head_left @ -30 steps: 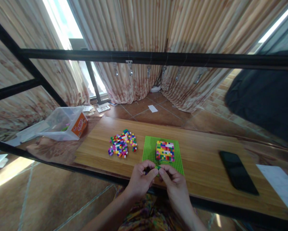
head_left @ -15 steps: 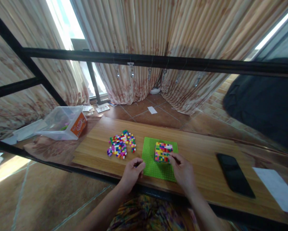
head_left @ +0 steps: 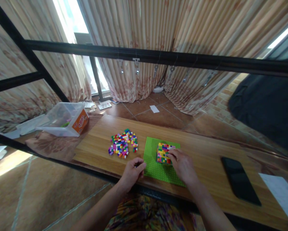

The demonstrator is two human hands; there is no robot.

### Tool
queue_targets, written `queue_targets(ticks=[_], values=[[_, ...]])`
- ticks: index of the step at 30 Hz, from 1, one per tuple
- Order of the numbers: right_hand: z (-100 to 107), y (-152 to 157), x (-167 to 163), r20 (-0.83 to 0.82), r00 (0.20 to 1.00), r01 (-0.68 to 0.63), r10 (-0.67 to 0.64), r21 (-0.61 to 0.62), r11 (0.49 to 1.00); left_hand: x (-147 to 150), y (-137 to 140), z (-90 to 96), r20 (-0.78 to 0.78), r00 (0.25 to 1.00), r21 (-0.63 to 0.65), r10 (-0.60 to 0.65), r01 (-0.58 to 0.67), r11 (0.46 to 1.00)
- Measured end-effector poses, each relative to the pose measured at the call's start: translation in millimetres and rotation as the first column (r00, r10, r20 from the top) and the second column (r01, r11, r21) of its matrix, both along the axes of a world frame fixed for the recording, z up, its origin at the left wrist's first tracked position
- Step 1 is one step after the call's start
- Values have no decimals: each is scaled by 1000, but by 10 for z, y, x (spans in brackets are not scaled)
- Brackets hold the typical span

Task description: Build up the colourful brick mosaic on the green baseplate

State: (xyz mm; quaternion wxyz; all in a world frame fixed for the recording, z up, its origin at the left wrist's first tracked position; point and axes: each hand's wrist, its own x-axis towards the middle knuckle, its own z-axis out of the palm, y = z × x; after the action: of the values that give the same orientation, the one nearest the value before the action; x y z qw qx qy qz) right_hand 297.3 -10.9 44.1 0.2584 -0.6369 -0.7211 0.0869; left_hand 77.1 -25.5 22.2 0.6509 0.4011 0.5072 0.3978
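Note:
On the green baseplate (head_left: pixel 151 160) stands a block of multicoloured toy bricks (head_left: pixel 162 154), built up in layers. My right hand (head_left: pixel 182 163) is over its right side, thumb and fingertips closed together against the top; whatever they pinch is too small to make out. At the left edge of the baseplate my left hand (head_left: pixel 133 171) rests near the table's front, fingers curled inward, and their contents are hidden. A pile of loose toy bricks (head_left: pixel 121 146) in many colours lies left of the baseplate.
The wooden table (head_left: pixel 201 150) also carries a black phone (head_left: pixel 240 179) and a white sheet of paper (head_left: pixel 279 192) on the right. A clear plastic box (head_left: pixel 62 123) with an orange label stands at the left. A black metal bar (head_left: pixel 153 55) crosses beyond the table.
My right hand has shifted slightly up and further over the brick block, covering more of its right side. My left hand keeps its place. The whole view has tilted a little.

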Motion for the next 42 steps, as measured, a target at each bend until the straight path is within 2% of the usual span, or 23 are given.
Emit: queue_targets(ticks=[7, 14, 27, 34, 42], values=[[12, 31, -18, 101, 994, -28, 33, -51, 998, -8, 1, -16, -7, 1000, -5, -24, 24, 1000], [10, 37, -71, 174, 984, 49, -33, -92, 995, -4, -1, -32, -32, 999, 0, -24, 24, 1000], [-89, -124, -29, -71, 986, 155, -150, 78, 985, -8, -13, -61, -56, 998, 12, -33, 34, 999], [-130, -204, -65, 4, 998, 65, -66, 136, 989, -9, -11, -55, -41, 999, 10, -31, 32, 999], [-162, -203, -103, 125, 988, 75, -95, 152, 985, -12, -23, -69, -66, 997, 24, -45, 46, 999]])
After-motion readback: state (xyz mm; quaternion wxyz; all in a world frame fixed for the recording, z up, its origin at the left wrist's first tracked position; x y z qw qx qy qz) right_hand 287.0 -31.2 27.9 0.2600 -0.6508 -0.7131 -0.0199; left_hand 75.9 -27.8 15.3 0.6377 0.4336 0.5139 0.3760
